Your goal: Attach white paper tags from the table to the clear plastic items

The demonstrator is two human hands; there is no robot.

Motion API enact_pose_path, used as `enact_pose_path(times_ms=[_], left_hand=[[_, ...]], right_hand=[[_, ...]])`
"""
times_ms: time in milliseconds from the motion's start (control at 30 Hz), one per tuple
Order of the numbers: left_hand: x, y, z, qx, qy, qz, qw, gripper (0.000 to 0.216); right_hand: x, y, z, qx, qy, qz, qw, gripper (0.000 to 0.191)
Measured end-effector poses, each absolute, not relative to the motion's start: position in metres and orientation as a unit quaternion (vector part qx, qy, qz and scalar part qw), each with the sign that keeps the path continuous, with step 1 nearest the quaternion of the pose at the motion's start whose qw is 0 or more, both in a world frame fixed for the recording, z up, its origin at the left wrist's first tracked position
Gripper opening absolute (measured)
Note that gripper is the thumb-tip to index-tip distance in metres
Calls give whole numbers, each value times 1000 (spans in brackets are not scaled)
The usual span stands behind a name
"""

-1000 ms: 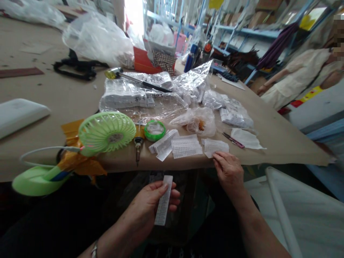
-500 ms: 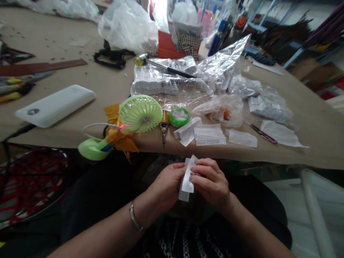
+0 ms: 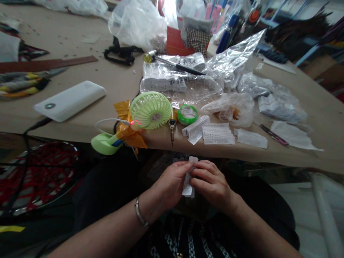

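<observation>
Between my hands, just below the table's front edge, are narrow white printed labels (image 3: 187, 187), upright and overlapping. My left hand (image 3: 172, 181) grips them from the left, thumb over their upper part. From the right, my right hand (image 3: 212, 182) closes its fingers on the same labels; its fingertips cover part of the print. Beyond my hands, a fanned stack of printed labels (image 3: 218, 134) lies at the table edge. Beside it are a folded bunch of labels (image 3: 197, 128) on the left and a smaller label pile (image 3: 252, 138) on the right.
A green fan (image 3: 151, 110) is taped at the table edge, beside a soldering iron (image 3: 172, 132) whose tip points toward me. A green round tin (image 3: 187, 114), a purple-handled cutter (image 3: 274, 134), a white power bank (image 3: 70, 101) and a hammer (image 3: 174, 64) on plastic-wrapped bundles lie around.
The front label, earlier tilted across the one behind, now lines up more closely with it. My right fingers have drawn in nearer my left thumb. The whole view has shifted slightly.
</observation>
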State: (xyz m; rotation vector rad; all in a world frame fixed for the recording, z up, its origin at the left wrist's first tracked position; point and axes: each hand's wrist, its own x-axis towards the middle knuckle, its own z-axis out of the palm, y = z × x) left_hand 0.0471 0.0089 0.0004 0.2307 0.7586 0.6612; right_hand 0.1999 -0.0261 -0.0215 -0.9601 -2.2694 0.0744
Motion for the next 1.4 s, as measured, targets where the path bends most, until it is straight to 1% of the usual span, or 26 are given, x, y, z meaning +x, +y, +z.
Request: enact_pose_path(times_ms=[100,167,267,333,400,433,500,567,633,667,767,867,967,1033,1100,1167,1233,1300,1400], left_hand=[[47,8,-2,114,357,302,877,18],[46,8,-3,115,363,297,876,17],[42,9,-3,136,371,282,874,15],[39,9,-1,164,368,250,881,17],[36,8,2,193,354,218,889,20],[35,8,3,204,346,206,892,20],[33,5,5,225,331,191,896,21],[33,3,5,243,318,173,900,23],[33,1,6,255,316,156,900,26],[33,0,6,257,320,152,899,26],[34,-1,5,257,339,160,891,23],[34,-2,2,263,342,177,885,23],[33,-2,0,266,346,188,880,23],[32,-1,0,265,355,198,874,21],[31,0,2,266,363,211,868,19],[29,1,3,270,366,219,863,19],[28,2,3,273,372,225,858,18],[27,2,2,274,379,229,854,16],[27,2,1,271,380,233,853,15]], right_hand=[[199,-27,-22,-366,-871,41,325,16],[198,-28,-22,-368,-864,65,338,21],[200,-32,-21,-405,-804,125,417,29],[202,-32,-22,-467,-716,195,480,24],[204,-29,-24,-507,-614,321,512,23],[205,-26,-25,-502,-569,402,512,26],[206,-20,-28,-448,-507,562,475,38],[206,-14,-31,-386,-480,665,422,48],[205,-9,-32,-342,-467,714,393,48],[204,-8,-33,-325,-460,728,392,46],[200,-5,-36,-301,-429,752,400,34],[197,-6,-38,-308,-427,751,398,29],[196,-8,-35,-336,-470,710,402,37],[196,-10,-30,-378,-508,647,425,42],[195,-13,-25,-439,-560,549,439,39],[194,-16,-19,-493,-626,429,425,34],[192,-18,-16,-517,-681,329,400,33],[189,-19,-14,-518,-712,274,386,32],[185,-19,-15,-514,-728,248,379,29]])
